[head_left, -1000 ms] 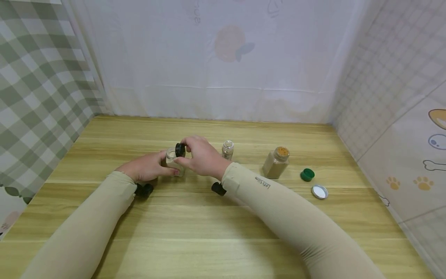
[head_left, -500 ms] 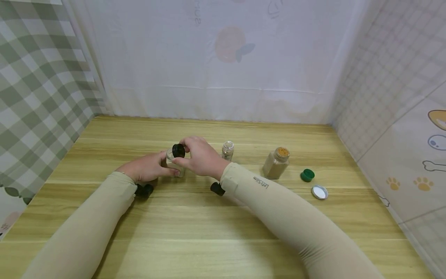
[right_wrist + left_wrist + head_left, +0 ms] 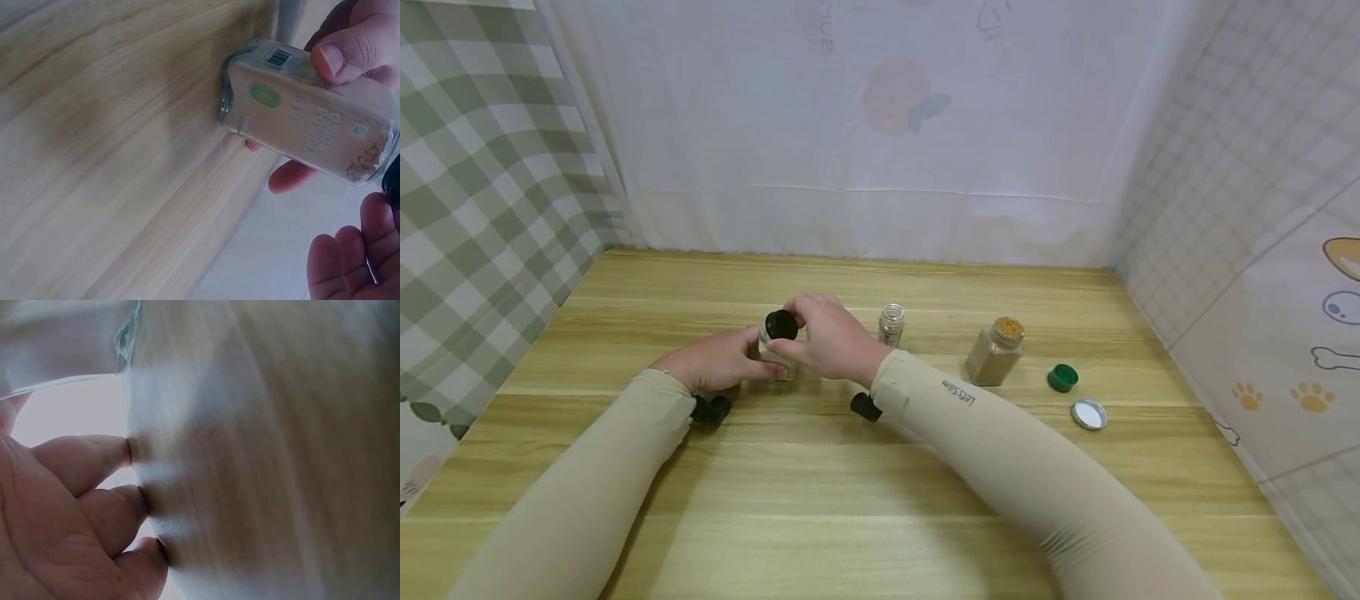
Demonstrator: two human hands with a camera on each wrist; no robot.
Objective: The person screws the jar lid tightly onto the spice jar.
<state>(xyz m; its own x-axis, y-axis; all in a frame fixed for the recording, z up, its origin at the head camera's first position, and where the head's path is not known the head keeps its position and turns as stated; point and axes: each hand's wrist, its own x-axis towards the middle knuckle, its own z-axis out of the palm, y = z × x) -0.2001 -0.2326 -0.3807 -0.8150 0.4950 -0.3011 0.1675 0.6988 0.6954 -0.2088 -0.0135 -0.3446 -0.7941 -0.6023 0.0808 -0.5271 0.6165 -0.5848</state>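
Observation:
My left hand (image 3: pixel 718 358) grips a square glass spice jar (image 3: pixel 300 112) at the table's left-middle. Its printed label seems to read onion powder, and pale powder fills it. In the head view, my right hand (image 3: pixel 831 337) pinches a black cap (image 3: pixel 782 324) over the jar's mouth. Whether the threads have caught cannot be seen. The right wrist view shows the left thumb against the jar's side and the right-hand fingers (image 3: pixel 350 256) beside the cap. In the left wrist view, the clear glass base (image 3: pixel 62 350) shows above the left-hand fingers (image 3: pixel 81 462).
Right of my hands stands a small uncapped glass bottle (image 3: pixel 891 325). Further right is an uncapped jar (image 3: pixel 995 354) with orange-brown spice at its mouth. A green cap (image 3: pixel 1063 377) and a silver lid (image 3: pixel 1088 414) lie on the wooden table (image 3: pixel 820 500). Fabric walls enclose the back and sides.
The black cap has tilted from nearly on edge to lying over the jar's mouth, shifting slightly left with my right hand. The left hand and the jar stay in place.

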